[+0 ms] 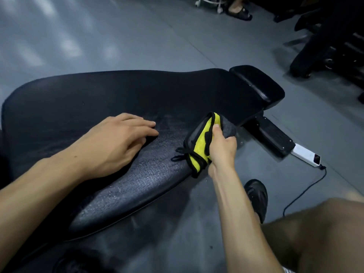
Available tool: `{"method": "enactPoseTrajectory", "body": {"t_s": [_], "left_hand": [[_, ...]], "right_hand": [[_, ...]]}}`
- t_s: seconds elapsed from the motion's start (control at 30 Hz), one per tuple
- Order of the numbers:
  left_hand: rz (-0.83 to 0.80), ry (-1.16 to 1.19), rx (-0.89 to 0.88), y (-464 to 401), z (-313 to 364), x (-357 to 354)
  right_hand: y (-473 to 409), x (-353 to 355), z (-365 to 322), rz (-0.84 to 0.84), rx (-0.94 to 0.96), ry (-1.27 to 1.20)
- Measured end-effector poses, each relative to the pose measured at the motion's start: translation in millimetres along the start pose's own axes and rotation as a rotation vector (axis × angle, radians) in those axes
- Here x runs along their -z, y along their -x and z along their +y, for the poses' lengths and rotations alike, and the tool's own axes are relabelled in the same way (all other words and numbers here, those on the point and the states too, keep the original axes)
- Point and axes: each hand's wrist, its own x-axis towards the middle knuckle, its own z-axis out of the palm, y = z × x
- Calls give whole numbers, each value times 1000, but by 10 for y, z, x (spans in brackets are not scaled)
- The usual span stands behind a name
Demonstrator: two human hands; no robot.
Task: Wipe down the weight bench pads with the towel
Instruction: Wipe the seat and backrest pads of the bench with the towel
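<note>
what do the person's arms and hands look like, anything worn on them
Both forearms are bare up to the frame edge: no sleeves show. The left hand and the right hand wear no gloves, and no rings, watch or wristband are visible on either. No markings or cables on the arms.

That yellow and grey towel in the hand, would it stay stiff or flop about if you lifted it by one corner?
Probably floppy: the towel is bunched into folds where the right hand grips it against the bench pad. It looks plush and soft, so likely light. Its loose black loops dangle, which suggests that it would drape rather than hold shape.
</note>
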Motion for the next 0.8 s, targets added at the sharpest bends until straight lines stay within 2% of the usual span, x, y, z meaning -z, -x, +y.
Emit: {"method": "enactPoseTrajectory", "body": {"t_s": [0.27, 0.5, 0.8], "left_hand": [[-55, -69, 134, -209, 162, 4], [-132, -138, 269, -385, 404, -74], [-189, -204, 406, -588, 625, -252]], "right_hand": [[-663, -53, -234, 73, 17, 61], [-1145, 25, -677, 171, -6, 227], [-1497, 170, -842, 173, -13, 286]]}}
